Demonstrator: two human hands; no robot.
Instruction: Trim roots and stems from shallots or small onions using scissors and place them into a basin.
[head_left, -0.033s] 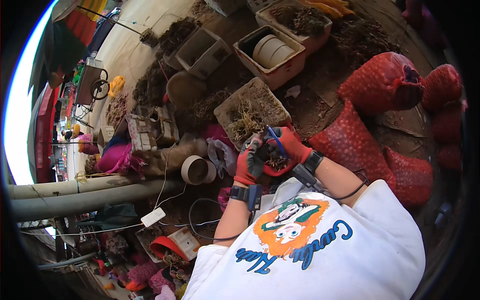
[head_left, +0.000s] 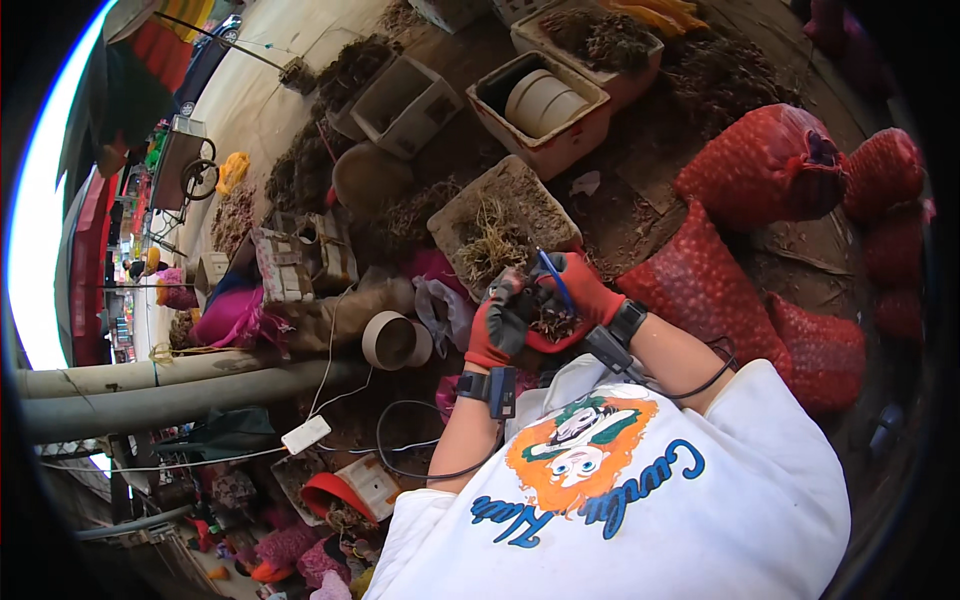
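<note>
My right hand (head_left: 590,290), in a red and dark grey work glove, is closed around a slim blue-handled tool (head_left: 556,280) that slants up to the left. Its working end is hidden by the fingers. My left hand (head_left: 498,322), gloved alike, has its fingers pinched together close beside the right. Whatever lies between them is too small to make out. Under both hands sits a red basin (head_left: 556,346) with dry plant scraps in it. Just beyond them stands a dirty whitish box (head_left: 545,205), with straw-coloured stalks (head_left: 497,238) at its near side.
Red mesh sacks (head_left: 700,290) filled with small round bulbs lean at my right. Ahead are a box with a bucket in it (head_left: 538,160) and a grey crate (head_left: 407,105). A white cable with an adapter (head_left: 306,435) runs at left, near long pipes (head_left: 200,392).
My left hand has shifted very slightly toward the left. The blue tool stands a touch higher in the right hand. Everything else looks the same.
</note>
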